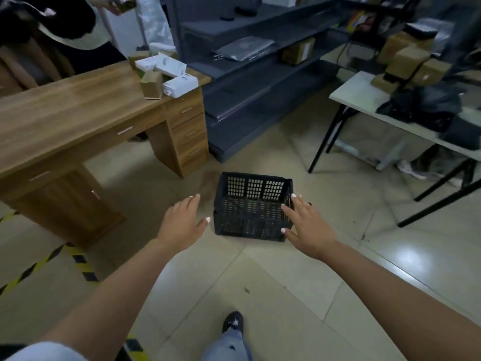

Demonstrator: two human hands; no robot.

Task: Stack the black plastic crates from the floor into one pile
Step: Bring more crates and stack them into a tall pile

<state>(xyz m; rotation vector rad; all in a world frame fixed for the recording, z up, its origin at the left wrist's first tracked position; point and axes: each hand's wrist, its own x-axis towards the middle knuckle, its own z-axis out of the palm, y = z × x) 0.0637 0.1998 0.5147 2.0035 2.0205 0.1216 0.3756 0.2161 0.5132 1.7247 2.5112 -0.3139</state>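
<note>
I see only one black plastic crate [252,207] here, sitting upright and empty on the tiled floor [299,295] just ahead of my shoe [233,322]. No pile shows anywhere in view, so I judge the stacking barely begun: this crate has yet to be lifted, and whether others wait out of sight I cannot tell.

Both my arms reach toward it. My left hand [182,224] is spread, fingers apart, near the crate's left wall but not touching it. My right hand [308,227] is spread too, holding nothing, its fingers lying over the crate's right rim; whether they press on the plastic yet I cannot say.

Around me: a wooden desk [78,113] with small white and brown boxes [166,74] to the left, grey metal shelving [247,74] behind the crate, and a white folding table [364,89] to the right. The floor right around the crate is free, so nothing blocks a two-handed lift.
</note>
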